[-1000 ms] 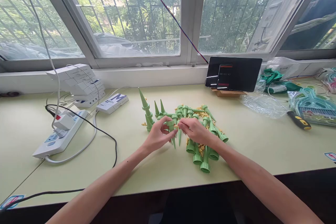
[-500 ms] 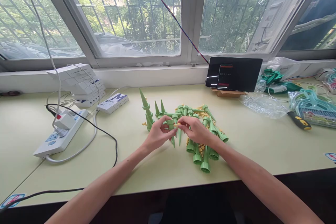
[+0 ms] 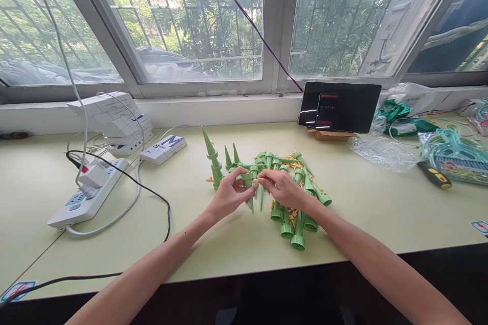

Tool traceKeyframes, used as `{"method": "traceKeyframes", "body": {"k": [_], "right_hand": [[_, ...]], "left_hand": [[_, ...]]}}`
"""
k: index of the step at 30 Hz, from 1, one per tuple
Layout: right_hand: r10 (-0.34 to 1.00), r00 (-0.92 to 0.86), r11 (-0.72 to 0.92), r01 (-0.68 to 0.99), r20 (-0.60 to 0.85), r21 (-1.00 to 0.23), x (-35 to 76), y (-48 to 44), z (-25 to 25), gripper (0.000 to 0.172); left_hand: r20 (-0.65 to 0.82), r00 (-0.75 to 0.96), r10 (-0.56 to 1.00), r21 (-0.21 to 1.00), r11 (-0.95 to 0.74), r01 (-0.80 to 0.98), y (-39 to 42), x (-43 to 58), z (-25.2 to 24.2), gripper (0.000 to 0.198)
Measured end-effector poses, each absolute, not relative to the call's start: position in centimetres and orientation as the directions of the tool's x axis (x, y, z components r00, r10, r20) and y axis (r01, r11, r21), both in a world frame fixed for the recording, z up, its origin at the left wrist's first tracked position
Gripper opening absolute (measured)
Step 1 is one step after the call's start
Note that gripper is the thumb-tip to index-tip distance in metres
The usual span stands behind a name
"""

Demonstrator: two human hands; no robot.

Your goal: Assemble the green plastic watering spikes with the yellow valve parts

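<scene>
My left hand point(image 3: 231, 191) is closed around a green plastic watering spike point(image 3: 247, 177), its wide collar up and its point down. Between the fingertips of my right hand point(image 3: 284, 188) is a small yellow valve piece point(image 3: 255, 181), held against the side of the spike near its collar. Whether the valve sits inside the spike's hole cannot be made out. Right of and behind my hands lies a pile of green spikes point(image 3: 298, 236), with loose yellow valves point(image 3: 293, 217) among them. Beyond my left hand, stacked green spikes point(image 3: 212, 152) stand points up.
A power strip point(image 3: 89, 193) with cables and white boxes point(image 3: 122, 122) stand on the left. At the back, a tablet point(image 3: 354, 109) leans on a cardboard stand. A screwdriver point(image 3: 434, 174) and bagged hangers point(image 3: 457, 150) lie on the right. The table's front edge runs below my forearms.
The yellow valve has shifted very slightly left toward the green spike, along with my right fingertips. My left hand keeps its hold and almost its place.
</scene>
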State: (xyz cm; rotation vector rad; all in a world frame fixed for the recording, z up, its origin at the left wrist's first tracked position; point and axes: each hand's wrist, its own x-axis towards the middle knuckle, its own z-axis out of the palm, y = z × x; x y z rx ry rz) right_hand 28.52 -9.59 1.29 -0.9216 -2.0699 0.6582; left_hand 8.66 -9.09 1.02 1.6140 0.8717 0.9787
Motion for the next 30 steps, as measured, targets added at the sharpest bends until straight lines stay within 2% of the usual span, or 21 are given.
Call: {"method": "traceKeyframes", "body": {"k": [2,6,22,30], "right_hand": [[0.792,-0.431,0.594,0.373,0.434,-0.713,28.53,-9.63,1.31,0.011],[0.79,-0.424,0.594,0.355,0.442,-0.722,28.5,-9.6,1.36,0.009],[0.78,-0.439,0.611,0.382,0.445,-0.693,28.64,-9.42,1.34,0.013],[0.779,-0.44,0.615,0.397,0.447,-0.682,28.67,-9.39,1.16,0.016]], "left_hand": [[0.187,0.398,0.898,0.97,-0.233,0.07,-9.07,8.63,1.22,0.031],[0.189,0.396,0.898,0.971,-0.23,0.058,-9.07,8.6,1.3,0.031],[0.202,0.395,0.896,0.95,-0.277,0.142,-9.21,8.56,0.91,0.039],[0.243,0.398,0.885,0.912,-0.348,0.219,-9.25,8.45,0.89,0.036]]}}
